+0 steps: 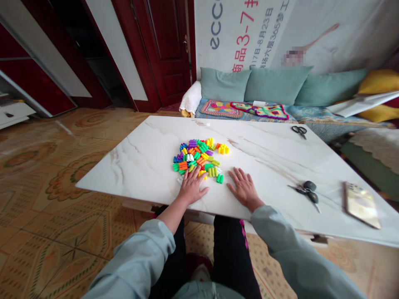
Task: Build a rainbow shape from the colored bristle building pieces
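A loose heap of colourful plastic building blocks (201, 160) lies on the white marbled table (134, 153) in front of me. Green, orange, yellow, purple, blue and white pieces are mixed together. My left hand (192, 189) rests at the near edge of the heap, fingers spread, its fingertips touching or just over the nearest blocks. My right hand (243, 187) lies flat on the tabletop to the right of the heap, fingers apart and holding nothing. A green block (220, 179) sits between the two hands, apart from both.
Right of my right hand lie black-handled scissors (308, 193) and a phone (361, 204). Another pair of black scissors (299, 131) is near the far right edge. Behind the table stands a sofa with pale green cushions (277, 85).
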### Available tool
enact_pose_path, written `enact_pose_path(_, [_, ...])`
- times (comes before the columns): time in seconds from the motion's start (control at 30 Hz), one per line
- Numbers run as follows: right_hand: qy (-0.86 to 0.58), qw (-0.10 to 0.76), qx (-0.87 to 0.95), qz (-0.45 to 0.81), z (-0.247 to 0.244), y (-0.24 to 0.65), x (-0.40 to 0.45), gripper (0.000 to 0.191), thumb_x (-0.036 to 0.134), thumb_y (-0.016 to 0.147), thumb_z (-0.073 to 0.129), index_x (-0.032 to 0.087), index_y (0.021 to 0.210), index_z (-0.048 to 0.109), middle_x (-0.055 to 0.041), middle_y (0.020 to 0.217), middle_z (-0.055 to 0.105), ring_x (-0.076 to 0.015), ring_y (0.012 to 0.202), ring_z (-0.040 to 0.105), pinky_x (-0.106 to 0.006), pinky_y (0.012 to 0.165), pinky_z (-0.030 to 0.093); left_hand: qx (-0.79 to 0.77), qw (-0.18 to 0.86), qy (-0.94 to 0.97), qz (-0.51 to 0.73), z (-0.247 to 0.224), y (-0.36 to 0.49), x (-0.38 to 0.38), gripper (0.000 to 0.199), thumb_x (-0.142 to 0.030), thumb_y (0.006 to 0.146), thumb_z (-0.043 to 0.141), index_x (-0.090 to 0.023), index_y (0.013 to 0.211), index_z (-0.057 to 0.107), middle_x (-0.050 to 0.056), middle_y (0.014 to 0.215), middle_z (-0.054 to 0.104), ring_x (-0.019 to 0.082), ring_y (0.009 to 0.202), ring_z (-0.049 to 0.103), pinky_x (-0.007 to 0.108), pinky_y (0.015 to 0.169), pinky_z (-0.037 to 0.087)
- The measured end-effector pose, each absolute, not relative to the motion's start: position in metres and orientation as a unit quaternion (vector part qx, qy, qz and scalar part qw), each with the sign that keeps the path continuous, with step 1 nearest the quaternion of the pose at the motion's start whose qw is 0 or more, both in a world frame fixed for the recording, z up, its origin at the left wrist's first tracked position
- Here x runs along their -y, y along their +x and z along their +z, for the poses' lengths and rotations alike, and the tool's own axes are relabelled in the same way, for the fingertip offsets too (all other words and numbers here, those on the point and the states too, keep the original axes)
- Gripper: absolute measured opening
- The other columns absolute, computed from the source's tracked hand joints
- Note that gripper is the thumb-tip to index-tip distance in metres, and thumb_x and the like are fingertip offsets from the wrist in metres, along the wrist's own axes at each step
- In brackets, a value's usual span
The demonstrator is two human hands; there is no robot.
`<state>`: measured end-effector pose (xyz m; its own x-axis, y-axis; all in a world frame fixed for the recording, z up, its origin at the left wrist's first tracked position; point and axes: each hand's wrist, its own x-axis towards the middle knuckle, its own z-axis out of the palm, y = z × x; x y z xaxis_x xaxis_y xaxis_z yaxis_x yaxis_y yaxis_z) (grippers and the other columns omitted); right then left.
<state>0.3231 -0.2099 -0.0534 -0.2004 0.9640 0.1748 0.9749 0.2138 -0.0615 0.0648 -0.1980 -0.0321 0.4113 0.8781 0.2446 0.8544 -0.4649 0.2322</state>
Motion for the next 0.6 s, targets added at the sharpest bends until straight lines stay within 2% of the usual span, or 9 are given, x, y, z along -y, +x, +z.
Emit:
enact_pose_path(0.27, [-0.63, 0.094, 0.771, -0.025, -0.0502, 0.3237, 0.2107, 0.058, 0.051, 0.095, 0.03, 0.025, 0.146, 0.034, -0.0055, 0.156, 0.024, -0.0269, 0.142, 0.02, -0.05, 0.112, 0.018, -0.519, 0.031, 0.836, 0.178, -0.0333, 0.0641, 0.2002, 0.063, -0.047, 0.079, 0.061, -0.032, 0.138, 0.044, 0.003, 0.156, 0.025, 0.028, 0.143, 0.019, 0.048, 0.117, 0.008])
enact_pose_path(0.6, [-0.617, 0.134, 0.775, -0.04, -0.0578, 0.3275, 0.2092, 0.057, 0.051, 0.094, 0.035, 0.027, 0.145, 0.036, -0.0045, 0.154, 0.027, -0.0272, 0.141, 0.025, -0.051, 0.111, 0.024, -0.481, -0.005, 0.861, 0.164, -0.0384, 0.0591, 0.1981, 0.071, -0.04, 0.084, 0.057, -0.032, 0.148, 0.027, 0.005, 0.157, 0.019, 0.033, 0.143, 0.017, 0.055, 0.114, 0.015])
